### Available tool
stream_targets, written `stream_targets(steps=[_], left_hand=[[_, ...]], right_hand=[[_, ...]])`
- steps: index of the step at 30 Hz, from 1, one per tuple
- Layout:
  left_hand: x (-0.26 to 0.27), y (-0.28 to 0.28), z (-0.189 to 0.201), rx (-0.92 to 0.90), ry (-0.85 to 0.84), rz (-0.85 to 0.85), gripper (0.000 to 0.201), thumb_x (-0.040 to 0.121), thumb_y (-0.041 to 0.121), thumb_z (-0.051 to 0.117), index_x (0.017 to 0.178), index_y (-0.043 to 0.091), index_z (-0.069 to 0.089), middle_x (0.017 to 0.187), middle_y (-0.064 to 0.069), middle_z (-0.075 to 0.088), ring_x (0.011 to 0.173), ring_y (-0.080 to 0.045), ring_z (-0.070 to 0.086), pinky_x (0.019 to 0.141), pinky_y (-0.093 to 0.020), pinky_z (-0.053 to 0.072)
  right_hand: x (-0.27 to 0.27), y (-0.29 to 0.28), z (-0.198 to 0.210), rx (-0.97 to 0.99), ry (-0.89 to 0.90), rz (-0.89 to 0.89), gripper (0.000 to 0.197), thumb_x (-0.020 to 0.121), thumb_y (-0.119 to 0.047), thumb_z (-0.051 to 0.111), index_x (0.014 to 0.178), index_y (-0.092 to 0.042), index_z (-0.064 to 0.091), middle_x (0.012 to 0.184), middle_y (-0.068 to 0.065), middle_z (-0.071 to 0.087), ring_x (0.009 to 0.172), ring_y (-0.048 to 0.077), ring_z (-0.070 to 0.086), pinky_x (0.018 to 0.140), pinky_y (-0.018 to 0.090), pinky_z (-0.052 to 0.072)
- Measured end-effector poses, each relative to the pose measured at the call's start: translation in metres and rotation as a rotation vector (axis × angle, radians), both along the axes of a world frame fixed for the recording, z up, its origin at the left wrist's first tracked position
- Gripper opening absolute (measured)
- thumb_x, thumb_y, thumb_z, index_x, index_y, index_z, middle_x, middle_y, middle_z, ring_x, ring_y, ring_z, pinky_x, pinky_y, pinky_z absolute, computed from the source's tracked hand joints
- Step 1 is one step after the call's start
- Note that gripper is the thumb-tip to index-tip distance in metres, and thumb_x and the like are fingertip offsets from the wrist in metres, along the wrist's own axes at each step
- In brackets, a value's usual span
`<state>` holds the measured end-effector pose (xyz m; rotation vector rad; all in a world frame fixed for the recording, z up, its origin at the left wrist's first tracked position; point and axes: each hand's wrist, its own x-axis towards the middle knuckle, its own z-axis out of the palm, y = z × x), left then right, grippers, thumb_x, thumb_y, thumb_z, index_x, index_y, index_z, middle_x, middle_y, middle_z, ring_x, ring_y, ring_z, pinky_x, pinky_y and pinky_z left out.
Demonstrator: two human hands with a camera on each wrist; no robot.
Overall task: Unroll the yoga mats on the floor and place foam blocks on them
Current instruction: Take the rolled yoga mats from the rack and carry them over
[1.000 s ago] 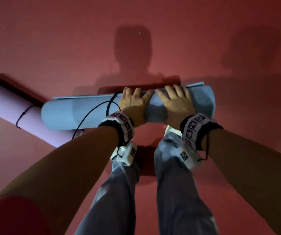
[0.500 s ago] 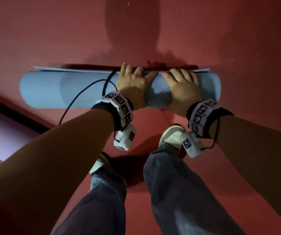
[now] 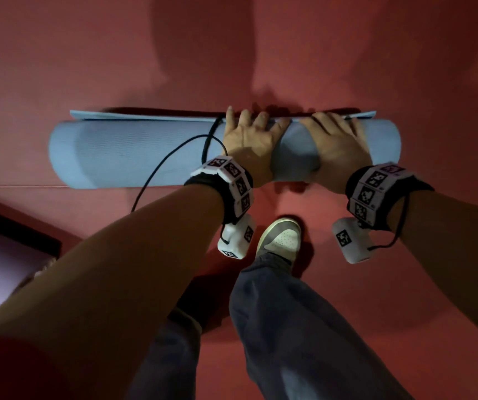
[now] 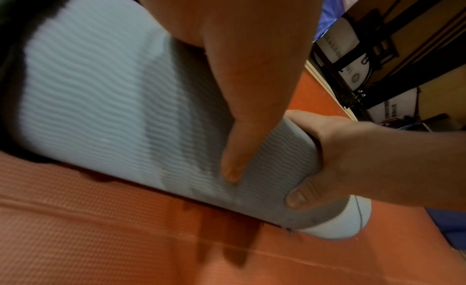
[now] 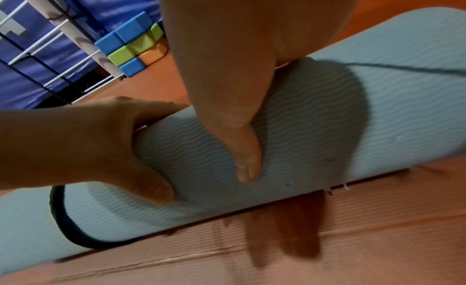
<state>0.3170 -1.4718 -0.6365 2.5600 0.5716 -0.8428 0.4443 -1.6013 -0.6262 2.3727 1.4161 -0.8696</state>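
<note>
Both hands (image 3: 248,145) grip one pale-blue, ribbed, rolled yoga mat (image 3: 134,154).

One blue mat (image 3: 134,151), six foam blocks (image 5: 136,44)

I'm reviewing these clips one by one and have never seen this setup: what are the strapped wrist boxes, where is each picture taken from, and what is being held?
No robot here: a person wears small cameras. The head view looks down at both arms. Each white wrist camera box looks along its hand. On the red textured floor lies a rolled light-blue ribbed yoga mat. The left hand and right hand both grip the roll, fingers over its far side, thumbs in front. The right wrist view also shows stacked blue, green and orange foam blocks in the background.
</note>
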Motion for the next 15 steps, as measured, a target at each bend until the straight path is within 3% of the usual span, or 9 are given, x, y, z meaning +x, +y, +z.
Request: stream_targets(steps=[6,10,15], left_hand=[[-0.022,-0.007,0.006,-0.033,-0.004,0.043,0.101,0.079,0.055,0.067,0.156,0.033,0.006,0.164,-0.004,0.011,0.15,-0.031,0.009,0.118,-0.061,-0.003],[-0.059,0.004,0.026,-0.051,0.025,0.136,0.085,0.085,0.031,0.062,0.155,0.028,0.014,0.164,0.003,0.009,0.151,-0.023,0.005,0.12,-0.055,-0.003],[-0.131,0.03,0.06,-0.091,0.07,0.349,0.075,0.087,0.024,0.058,0.153,0.028,0.023,0.162,0.003,0.016,0.149,-0.024,0.011,0.121,-0.053,0.006]], right_hand=[[-0.013,-0.004,0.003,-0.068,-0.033,-0.061,0.1,0.063,-0.035,0.078,0.148,-0.024,0.026,0.152,0.003,0.028,0.142,0.03,0.023,0.116,0.056,0.017],[-0.041,0.01,0.018,-0.138,-0.002,-0.153,0.093,0.075,-0.025,0.069,0.153,-0.023,0.019,0.162,0.007,0.012,0.149,0.029,0.01,0.12,0.05,0.01],[-0.107,0.055,0.046,-0.069,0.082,-0.073,0.085,0.079,-0.027,0.067,0.152,-0.023,0.024,0.162,0.005,0.015,0.149,0.028,0.013,0.12,0.046,0.016]])
